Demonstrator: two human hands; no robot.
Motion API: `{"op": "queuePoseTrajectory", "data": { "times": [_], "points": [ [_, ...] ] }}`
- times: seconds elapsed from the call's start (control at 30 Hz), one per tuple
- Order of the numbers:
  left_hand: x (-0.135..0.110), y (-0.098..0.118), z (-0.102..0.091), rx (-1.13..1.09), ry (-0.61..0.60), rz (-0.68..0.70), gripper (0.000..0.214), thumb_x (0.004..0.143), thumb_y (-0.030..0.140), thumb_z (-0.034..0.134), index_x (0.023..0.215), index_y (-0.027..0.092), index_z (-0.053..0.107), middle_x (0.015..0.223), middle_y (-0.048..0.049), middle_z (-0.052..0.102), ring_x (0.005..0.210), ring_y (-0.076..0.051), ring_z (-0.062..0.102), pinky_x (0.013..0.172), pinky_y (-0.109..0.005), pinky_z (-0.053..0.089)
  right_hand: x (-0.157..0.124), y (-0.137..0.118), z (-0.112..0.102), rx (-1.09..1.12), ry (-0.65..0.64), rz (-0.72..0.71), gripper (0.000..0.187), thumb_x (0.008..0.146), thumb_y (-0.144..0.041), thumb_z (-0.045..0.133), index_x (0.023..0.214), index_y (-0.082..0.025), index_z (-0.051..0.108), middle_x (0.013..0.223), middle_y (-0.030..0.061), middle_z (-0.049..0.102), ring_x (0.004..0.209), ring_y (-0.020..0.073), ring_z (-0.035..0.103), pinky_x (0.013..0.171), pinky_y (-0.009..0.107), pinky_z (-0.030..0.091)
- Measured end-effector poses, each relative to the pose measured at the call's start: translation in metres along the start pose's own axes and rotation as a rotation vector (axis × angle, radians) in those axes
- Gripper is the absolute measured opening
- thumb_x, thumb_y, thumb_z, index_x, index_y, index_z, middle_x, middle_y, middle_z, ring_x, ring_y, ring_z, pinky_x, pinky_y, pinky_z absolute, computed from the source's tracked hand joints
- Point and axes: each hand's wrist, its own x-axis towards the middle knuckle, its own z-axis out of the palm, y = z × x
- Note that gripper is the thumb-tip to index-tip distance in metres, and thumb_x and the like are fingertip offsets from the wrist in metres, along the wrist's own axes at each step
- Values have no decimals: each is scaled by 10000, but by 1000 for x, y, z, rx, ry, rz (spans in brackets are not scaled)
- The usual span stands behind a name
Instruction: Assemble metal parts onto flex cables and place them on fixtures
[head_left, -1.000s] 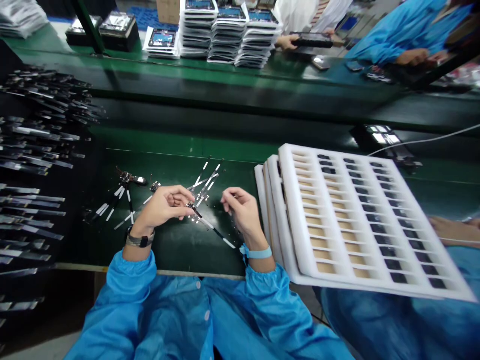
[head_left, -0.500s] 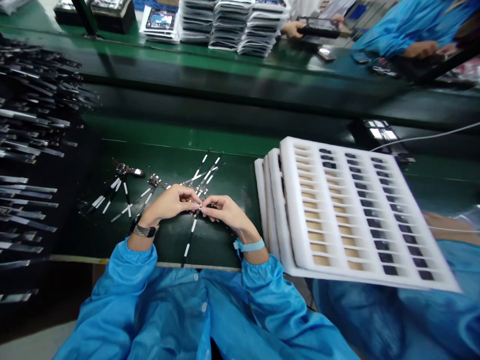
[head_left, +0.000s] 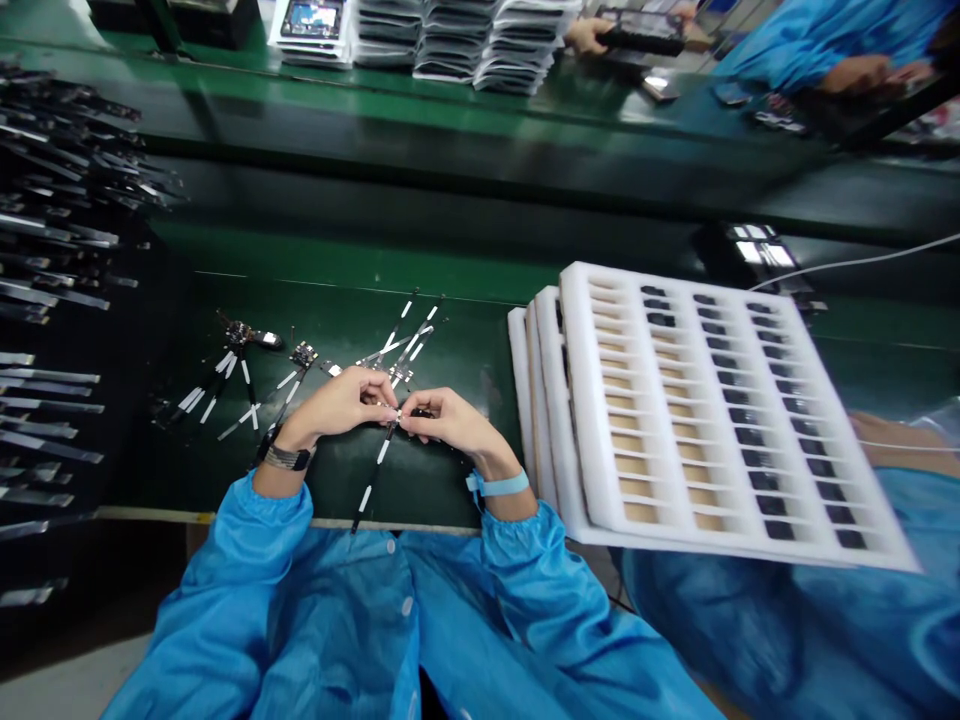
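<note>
My left hand [head_left: 355, 402] and my right hand [head_left: 444, 418] meet over the green bench, fingertips almost touching. Both pinch a small electronic part with a black-and-white flex cable [head_left: 373, 476] that hangs down toward the bench's front edge. The end between the fingers is mostly hidden; a dark piece shows under my right fingers. Just beyond the hands lie several loose flex cables [head_left: 405, 335], crossing each other. Left of them rest a small circuit board with strips [head_left: 303, 354] and another dark board assembly [head_left: 238, 334] with strips fanned out.
On the right leans a stack of white foam trays [head_left: 637, 520] with slots, some holding black parts. Many flex strips [head_left: 52, 380] hang in rows at the left. Stacked sleeved parts [head_left: 457, 40] stand on the back shelf. Across it, a co-worker's hands [head_left: 862, 75] are at work.
The view has shifted slightly, so most things sit a little higher and further left. The flex cable's hanging end has swung slightly left. Both hands keep their pinch.
</note>
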Motion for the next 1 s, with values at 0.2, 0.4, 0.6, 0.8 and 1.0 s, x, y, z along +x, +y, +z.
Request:
{"op": "queuePoseTrajectory", "data": {
  "times": [0.2, 0.4, 0.6, 0.8, 1.0],
  "points": [
    [1, 1, 1, 1, -6, -3, 137, 809, 254, 810, 818, 155, 715, 733, -50, 768, 701, -174, 718, 689, -269, 510, -1, -1, 1, -25, -3, 2, 434, 751, -540, 917, 829, -153, 738, 706, 5, 674, 570, 103, 541, 555, 241, 440],
    [2, 2, 1, -20, -15, -8, 132, 800, 241, 816, 800, 154, 716, 704, -38, 757, 675, -159, 708, 676, -255, 510, 0, 3, 2, -16, 3, 8, 418, 765, -521, 909, 868, -152, 742, 719, 11, 684, 572, 109, 565, 548, 240, 423],
    [5, -2, 1, -121, -38, -32, 175, 753, 240, 853, 817, 146, 719, 685, -35, 754, 649, -153, 711, 667, -251, 529, 0, 2, 3, -3, 17, -4, 413, 761, -505, 915, 868, -147, 738, 690, 5, 673, 558, 106, 561, 532, 234, 411],
    [7, -6, 3, -159, -17, -32, 226, 726, 269, 896, 799, 149, 719, 694, -35, 756, 657, -161, 720, 669, -260, 546, 2, 5, 3, 15, 23, 7, 410, 755, -495, 924, 864, -150, 730, 669, 8, 681, 546, 106, 582, 481, 204, 388],
    [0, 1, -4, -107, 21, -22, 246, 749, 318, 903, 809, 149, 734, 712, -46, 759, 673, -172, 721, 683, -278, 555, 3, 4, 8, 110, 32, -37, 454, 773, -529, 929, 934, -150, 738, 784, 66, 777, 587, 148, 701, 493, 220, 487]
  ]
}}
